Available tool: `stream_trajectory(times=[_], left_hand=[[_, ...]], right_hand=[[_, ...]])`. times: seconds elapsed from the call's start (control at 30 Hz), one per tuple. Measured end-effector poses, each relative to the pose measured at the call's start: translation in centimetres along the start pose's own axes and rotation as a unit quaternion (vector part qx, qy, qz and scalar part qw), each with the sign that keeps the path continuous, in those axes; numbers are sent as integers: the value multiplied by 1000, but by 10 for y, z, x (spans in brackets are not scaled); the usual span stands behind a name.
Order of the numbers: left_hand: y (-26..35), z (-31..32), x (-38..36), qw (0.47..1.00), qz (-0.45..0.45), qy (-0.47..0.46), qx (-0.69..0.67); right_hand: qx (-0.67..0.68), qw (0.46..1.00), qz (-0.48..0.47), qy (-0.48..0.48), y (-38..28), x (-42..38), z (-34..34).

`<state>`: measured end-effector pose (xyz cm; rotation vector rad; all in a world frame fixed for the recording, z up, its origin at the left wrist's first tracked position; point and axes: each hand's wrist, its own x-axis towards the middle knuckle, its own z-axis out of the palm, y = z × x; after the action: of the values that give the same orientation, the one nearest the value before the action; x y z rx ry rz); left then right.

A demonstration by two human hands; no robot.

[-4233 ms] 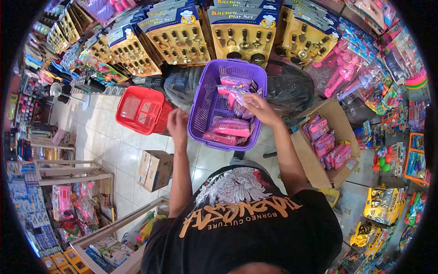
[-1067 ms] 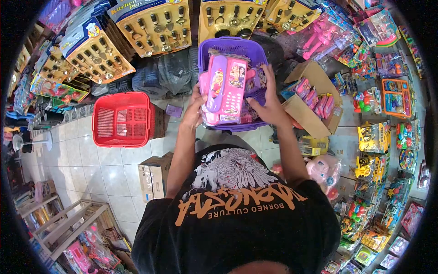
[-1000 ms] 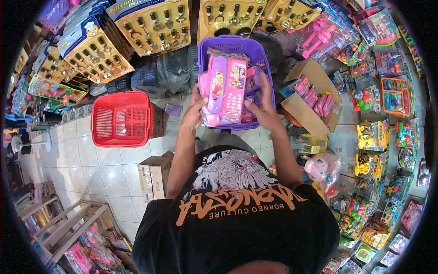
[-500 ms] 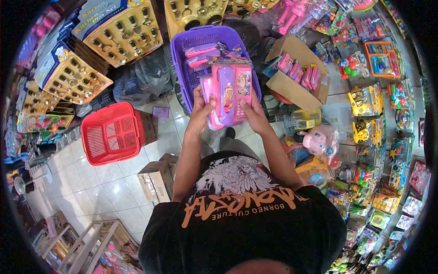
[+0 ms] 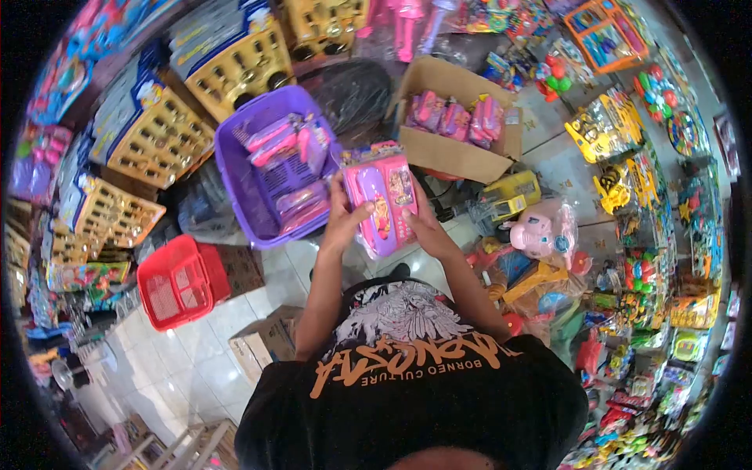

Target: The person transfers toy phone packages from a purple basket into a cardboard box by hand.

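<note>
A pink pack of toy phones (image 5: 385,205), each with a purple handset and a printed picture, is held up in front of my chest. It looks like a small stack in clear wrap. My left hand (image 5: 341,218) grips its left side, thumb on the front. On the opposite side my right hand (image 5: 427,227) is closed round the edge, thumb also on the face. Just left of the stack stands a purple basket (image 5: 227,168) with several pink packages (image 5: 276,142) inside. Beyond my right hand, an open cardboard box (image 5: 462,157) contains more pink packages (image 5: 456,120).
A red basket (image 5: 178,283) and a carton (image 5: 265,342) stand on the tiled floor at left. Kitchen play sets (image 5: 150,141) line the upper left. Bagged toys, a pink toy (image 5: 540,229) and a yellow object (image 5: 511,193) crowd the right.
My view has turned, so the basket sits farther left and the cardboard box nearer the middle. The held stack is now beside the basket rather than over it, still in both hands.
</note>
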<state>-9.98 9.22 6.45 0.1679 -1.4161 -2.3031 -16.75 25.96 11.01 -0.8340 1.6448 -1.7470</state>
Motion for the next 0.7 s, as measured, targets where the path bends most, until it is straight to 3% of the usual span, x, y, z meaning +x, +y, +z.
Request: stream_trajectory(times=[0.07,0.13,0.2,0.43,0.53,0.63,0.7], left_hand=[[-15,37,1,1000,-15,-9,14],[-37,68,0,993,-117,9,-2],[-62,99,-1,990,-137,7,-30],[-97,182,10,973,-201,-95,65],[-100,197,23,934,-285,-169,133],[-97,209,32,918,-256,-240,184],[-103,211,39,920,-266,-232,170]], right_hand=[[-1,998,-41,43,4,-17,-30],[-19,996,-26,79,9,-37,-57],[-16,993,-42,110,14,-59,-81],[9,960,-37,279,11,-111,-144],[2,944,-39,327,23,-121,-160],[-63,934,-51,349,26,-121,-167],[-10,939,-54,341,18,-121,-168]])
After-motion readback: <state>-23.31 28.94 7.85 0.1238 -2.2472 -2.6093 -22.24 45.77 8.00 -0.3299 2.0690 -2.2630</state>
